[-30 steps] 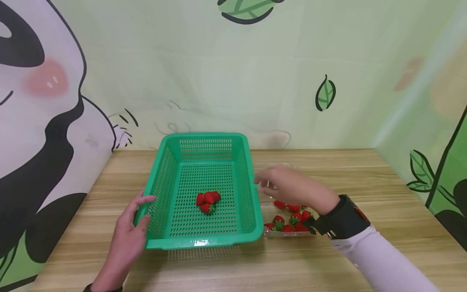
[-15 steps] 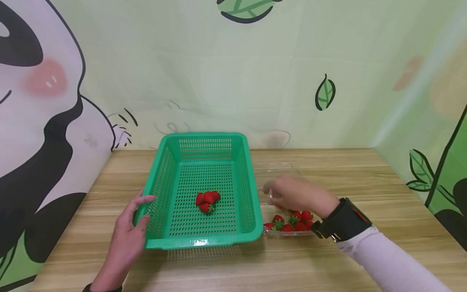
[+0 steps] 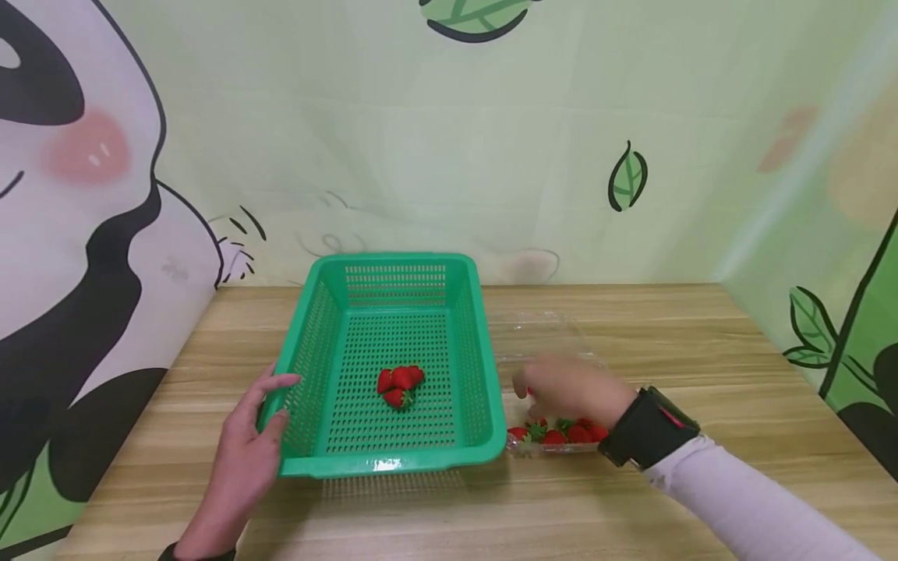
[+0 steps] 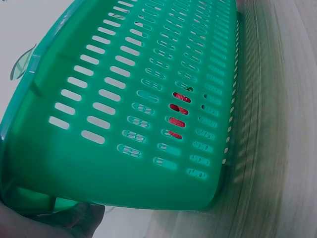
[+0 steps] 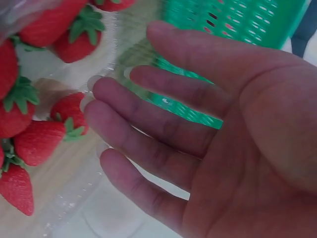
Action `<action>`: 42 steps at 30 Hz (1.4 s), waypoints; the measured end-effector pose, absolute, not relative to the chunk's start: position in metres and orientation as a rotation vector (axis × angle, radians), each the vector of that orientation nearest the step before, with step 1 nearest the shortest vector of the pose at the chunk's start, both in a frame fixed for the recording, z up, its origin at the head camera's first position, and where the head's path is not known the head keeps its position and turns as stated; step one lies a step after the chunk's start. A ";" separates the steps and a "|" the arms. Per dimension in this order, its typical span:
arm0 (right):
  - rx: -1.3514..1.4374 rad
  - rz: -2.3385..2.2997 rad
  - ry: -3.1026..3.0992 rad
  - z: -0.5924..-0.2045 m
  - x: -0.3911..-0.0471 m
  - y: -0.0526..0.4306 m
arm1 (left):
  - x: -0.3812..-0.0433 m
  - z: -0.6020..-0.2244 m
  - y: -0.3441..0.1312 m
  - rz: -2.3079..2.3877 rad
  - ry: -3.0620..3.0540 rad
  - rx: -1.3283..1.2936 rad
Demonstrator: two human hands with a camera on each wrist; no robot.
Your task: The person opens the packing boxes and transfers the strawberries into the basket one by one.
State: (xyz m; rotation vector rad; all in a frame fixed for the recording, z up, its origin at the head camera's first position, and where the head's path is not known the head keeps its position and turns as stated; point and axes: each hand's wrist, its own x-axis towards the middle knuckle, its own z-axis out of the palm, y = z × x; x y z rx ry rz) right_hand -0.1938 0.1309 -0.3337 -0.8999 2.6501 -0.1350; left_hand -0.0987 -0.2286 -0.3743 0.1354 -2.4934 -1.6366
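Note:
My left hand (image 3: 251, 446) grips the left rim of a green plastic basket (image 3: 389, 467). In the left wrist view, fingers show under the rim of that basket (image 4: 124, 188) at the lower left. A small cluster of strawberries (image 3: 401, 380) lies on the basket floor. To the basket's right is a clear plastic box (image 3: 536, 331) with several strawberries (image 3: 554, 438) inside. My right hand (image 3: 571, 387) reaches over this box. In the right wrist view the same hand (image 5: 198, 129) has loosely spread fingers and an empty palm, its fingertips near a strawberry (image 5: 67, 111).
A wooden tabletop (image 3: 673, 343) bears the basket and the box. Behind it hangs a pale green printed backdrop (image 3: 547, 156) with a panda and leaves. The basket's right side stands close to the box's left edge.
My right hand has moved from beside the basket's right rim, rightward and nearer to me, down over the strawberries in the box. My left hand and the basket stay in place.

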 end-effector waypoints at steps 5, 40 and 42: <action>-0.921 -0.089 2.654 -0.341 -0.193 0.132 | -0.099 -0.374 -0.228 -1.652 -2.482 0.133; -0.944 -0.053 2.708 -0.365 -0.195 0.131 | -0.098 -0.375 -0.228 -1.651 -2.460 0.106; -0.957 -0.051 2.711 -0.365 -0.195 0.131 | -0.098 -0.375 -0.228 -1.648 -2.464 0.107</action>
